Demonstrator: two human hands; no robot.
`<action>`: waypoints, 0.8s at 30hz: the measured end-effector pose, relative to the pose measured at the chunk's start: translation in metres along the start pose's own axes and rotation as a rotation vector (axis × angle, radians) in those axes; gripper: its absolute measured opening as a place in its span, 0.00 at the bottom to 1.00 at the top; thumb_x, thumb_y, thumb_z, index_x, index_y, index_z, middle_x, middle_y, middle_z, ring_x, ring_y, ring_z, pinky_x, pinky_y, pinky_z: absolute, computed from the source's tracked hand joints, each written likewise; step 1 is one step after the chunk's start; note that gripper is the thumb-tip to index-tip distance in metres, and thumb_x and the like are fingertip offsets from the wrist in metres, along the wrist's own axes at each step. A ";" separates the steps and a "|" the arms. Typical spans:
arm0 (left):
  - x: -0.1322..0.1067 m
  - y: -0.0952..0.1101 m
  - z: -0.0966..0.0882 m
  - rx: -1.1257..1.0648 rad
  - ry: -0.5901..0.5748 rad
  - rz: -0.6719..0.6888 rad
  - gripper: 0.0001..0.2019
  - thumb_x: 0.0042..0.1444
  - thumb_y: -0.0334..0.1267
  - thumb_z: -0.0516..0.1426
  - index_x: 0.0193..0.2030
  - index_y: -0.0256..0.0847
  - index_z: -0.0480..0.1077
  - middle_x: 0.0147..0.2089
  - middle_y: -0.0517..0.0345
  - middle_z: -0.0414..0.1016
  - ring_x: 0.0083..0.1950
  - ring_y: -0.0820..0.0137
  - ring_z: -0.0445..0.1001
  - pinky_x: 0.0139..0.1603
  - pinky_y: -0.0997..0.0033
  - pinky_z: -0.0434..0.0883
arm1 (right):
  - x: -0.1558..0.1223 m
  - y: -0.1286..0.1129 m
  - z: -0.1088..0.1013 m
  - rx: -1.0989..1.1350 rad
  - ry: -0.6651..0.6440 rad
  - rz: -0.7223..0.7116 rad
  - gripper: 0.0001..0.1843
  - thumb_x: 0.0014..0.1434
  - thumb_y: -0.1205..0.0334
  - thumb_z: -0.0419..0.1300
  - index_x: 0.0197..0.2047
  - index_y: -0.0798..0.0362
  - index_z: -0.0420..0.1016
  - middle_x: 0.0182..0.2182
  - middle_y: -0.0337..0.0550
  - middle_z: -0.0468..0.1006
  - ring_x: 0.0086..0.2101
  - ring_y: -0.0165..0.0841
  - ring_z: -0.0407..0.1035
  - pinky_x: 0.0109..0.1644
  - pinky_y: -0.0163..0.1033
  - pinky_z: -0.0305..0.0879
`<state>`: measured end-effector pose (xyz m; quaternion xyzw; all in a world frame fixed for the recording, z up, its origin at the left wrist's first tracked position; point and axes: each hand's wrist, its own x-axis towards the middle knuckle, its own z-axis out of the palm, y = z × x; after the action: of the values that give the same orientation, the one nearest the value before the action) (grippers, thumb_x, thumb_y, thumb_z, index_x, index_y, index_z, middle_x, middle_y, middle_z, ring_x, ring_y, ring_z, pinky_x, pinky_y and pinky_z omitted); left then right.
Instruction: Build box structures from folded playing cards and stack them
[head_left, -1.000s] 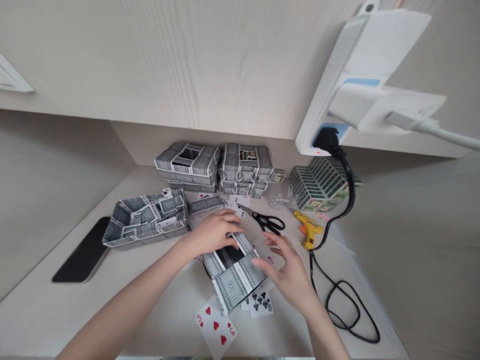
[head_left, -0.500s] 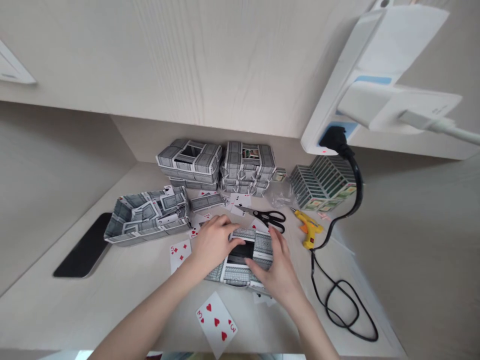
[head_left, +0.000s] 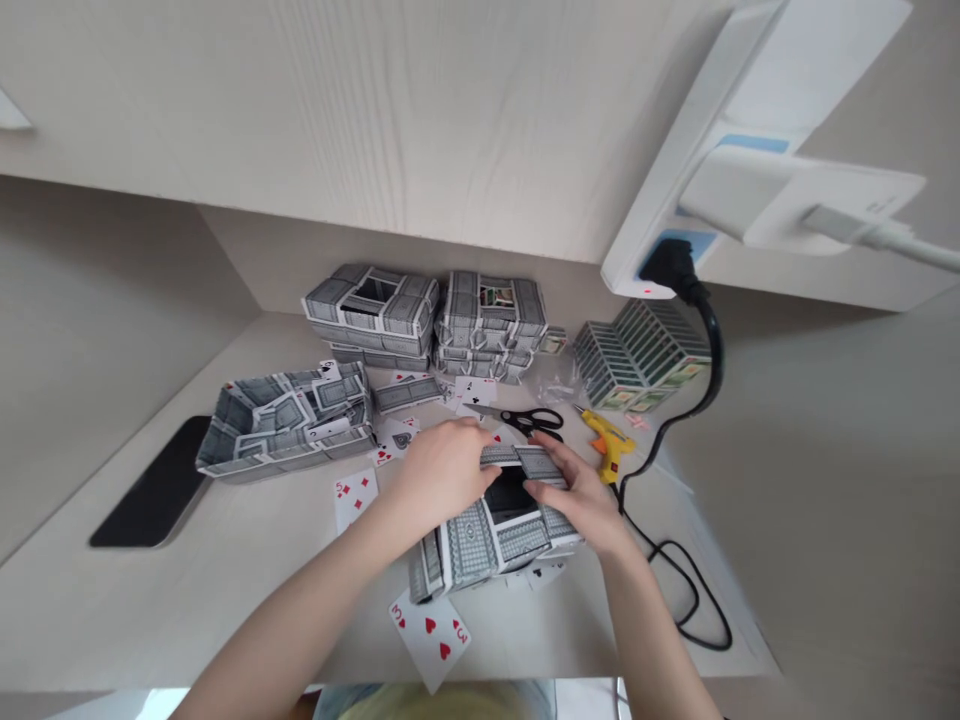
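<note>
A box made of grey-backed playing cards [head_left: 472, 540], with a rectangular opening in its top, is between my hands near the front of the desk. My left hand [head_left: 454, 470] grips the far left side, thumb by the opening. On the right side, my right hand [head_left: 574, 490] is closed round the box, its thumb also close to the opening. A three of hearts [head_left: 429, 640] lies in front, partly under the box. Left of it is a five of diamonds [head_left: 355, 497]. Black-handled scissors [head_left: 536, 420] lie just beyond the box.
An open card tray [head_left: 289, 465] holds folded cards, beside a phone [head_left: 154, 490]. Stacked card boxes [head_left: 375, 310] stand at the back. To the right are a yellow glue gun [head_left: 611, 445], its black cord [head_left: 712, 370], packed card decks [head_left: 641, 350] and a power strip [head_left: 697, 130] above.
The box has turned and tilted in my hands, so more of its left end shows. Both hands have shifted slightly right with it. The view has moved a little.
</note>
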<state>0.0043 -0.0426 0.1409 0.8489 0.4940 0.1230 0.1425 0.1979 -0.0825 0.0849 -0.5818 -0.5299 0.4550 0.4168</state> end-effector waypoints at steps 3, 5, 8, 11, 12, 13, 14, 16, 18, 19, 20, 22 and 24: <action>0.005 0.008 -0.006 0.055 -0.014 0.009 0.09 0.49 0.43 0.57 0.36 0.44 0.75 0.37 0.53 0.76 0.37 0.60 0.74 0.36 0.62 0.69 | 0.002 0.001 -0.005 0.109 -0.051 0.032 0.34 0.44 0.61 0.64 0.56 0.53 0.64 0.53 0.49 0.69 0.51 0.41 0.65 0.56 0.47 0.59; 0.007 0.011 -0.008 0.079 -0.017 0.022 0.09 0.49 0.43 0.57 0.34 0.43 0.75 0.36 0.53 0.76 0.37 0.60 0.74 0.36 0.63 0.69 | 0.001 0.001 -0.007 0.134 -0.068 0.039 0.34 0.44 0.61 0.64 0.56 0.52 0.64 0.53 0.49 0.70 0.51 0.41 0.66 0.55 0.48 0.60; 0.008 0.010 -0.005 0.086 -0.027 0.032 0.08 0.50 0.40 0.57 0.35 0.43 0.75 0.36 0.53 0.76 0.36 0.63 0.74 0.35 0.66 0.69 | 0.000 0.000 -0.007 0.059 -0.046 0.017 0.34 0.45 0.60 0.63 0.56 0.54 0.64 0.52 0.49 0.70 0.50 0.42 0.66 0.54 0.48 0.61; 0.006 0.005 0.005 0.072 -0.040 0.030 0.08 0.52 0.37 0.55 0.37 0.43 0.75 0.35 0.54 0.77 0.36 0.63 0.75 0.35 0.66 0.69 | -0.002 -0.001 -0.003 -0.127 0.033 -0.046 0.35 0.44 0.61 0.63 0.57 0.54 0.62 0.53 0.49 0.69 0.50 0.41 0.65 0.56 0.48 0.58; 0.005 0.003 0.009 0.063 -0.039 0.021 0.09 0.52 0.36 0.55 0.39 0.44 0.75 0.36 0.54 0.77 0.36 0.63 0.75 0.35 0.66 0.69 | -0.002 0.000 -0.001 -0.182 0.063 -0.077 0.37 0.44 0.61 0.63 0.58 0.54 0.61 0.53 0.49 0.69 0.51 0.41 0.65 0.57 0.48 0.57; 0.003 0.000 0.014 0.053 -0.032 0.012 0.10 0.52 0.35 0.55 0.40 0.44 0.74 0.36 0.54 0.77 0.37 0.63 0.75 0.35 0.65 0.69 | -0.002 0.000 0.001 -0.224 0.088 -0.110 0.37 0.44 0.61 0.63 0.59 0.53 0.60 0.54 0.48 0.68 0.52 0.41 0.64 0.58 0.49 0.55; 0.002 -0.003 0.019 0.040 -0.019 0.009 0.11 0.52 0.35 0.55 0.42 0.44 0.74 0.37 0.54 0.77 0.38 0.63 0.75 0.37 0.65 0.69 | -0.002 0.002 0.003 -0.251 0.108 -0.143 0.37 0.44 0.61 0.62 0.59 0.52 0.60 0.54 0.47 0.67 0.53 0.41 0.62 0.59 0.49 0.54; 0.001 -0.008 0.027 0.002 0.019 0.020 0.12 0.53 0.35 0.55 0.44 0.45 0.73 0.39 0.54 0.77 0.41 0.63 0.74 0.40 0.64 0.70 | -0.001 0.006 0.006 -0.271 0.133 -0.203 0.36 0.44 0.60 0.63 0.58 0.51 0.62 0.55 0.47 0.66 0.55 0.40 0.60 0.60 0.49 0.53; 0.000 -0.014 0.032 -0.055 0.054 0.037 0.13 0.53 0.36 0.55 0.46 0.44 0.72 0.42 0.55 0.76 0.43 0.63 0.73 0.43 0.63 0.70 | 0.000 0.010 0.008 -0.262 0.149 -0.241 0.32 0.45 0.58 0.63 0.55 0.51 0.66 0.55 0.47 0.66 0.56 0.40 0.59 0.60 0.48 0.53; 0.000 -0.016 0.033 -0.089 0.074 0.052 0.13 0.53 0.36 0.56 0.47 0.44 0.71 0.44 0.56 0.76 0.45 0.64 0.73 0.45 0.63 0.69 | 0.001 0.012 0.009 -0.254 0.159 -0.249 0.30 0.45 0.57 0.63 0.53 0.51 0.67 0.55 0.47 0.66 0.56 0.40 0.59 0.60 0.48 0.53; -0.001 -0.018 0.033 -0.124 0.101 0.076 0.14 0.53 0.37 0.56 0.48 0.44 0.70 0.46 0.56 0.75 0.47 0.64 0.72 0.48 0.62 0.69 | 0.002 0.014 0.009 -0.244 0.167 -0.250 0.29 0.46 0.56 0.63 0.52 0.51 0.68 0.54 0.48 0.67 0.55 0.40 0.59 0.60 0.49 0.53; -0.006 -0.019 0.031 -0.175 0.178 0.138 0.16 0.53 0.38 0.57 0.50 0.45 0.69 0.50 0.56 0.72 0.51 0.64 0.69 0.53 0.60 0.66 | 0.003 0.016 0.009 -0.223 0.175 -0.237 0.27 0.47 0.55 0.62 0.52 0.50 0.69 0.53 0.47 0.68 0.54 0.40 0.61 0.59 0.49 0.55; -0.015 -0.015 0.030 -0.197 0.248 0.195 0.15 0.54 0.39 0.56 0.49 0.46 0.69 0.50 0.56 0.72 0.52 0.64 0.67 0.55 0.56 0.64 | 0.003 0.017 0.009 -0.206 0.176 -0.221 0.26 0.49 0.54 0.61 0.52 0.50 0.68 0.52 0.47 0.69 0.53 0.40 0.62 0.58 0.49 0.56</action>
<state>-0.0045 -0.0519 0.1070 0.8529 0.4087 0.2879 0.1503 0.1934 -0.0810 0.0657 -0.5975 -0.5959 0.2970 0.4469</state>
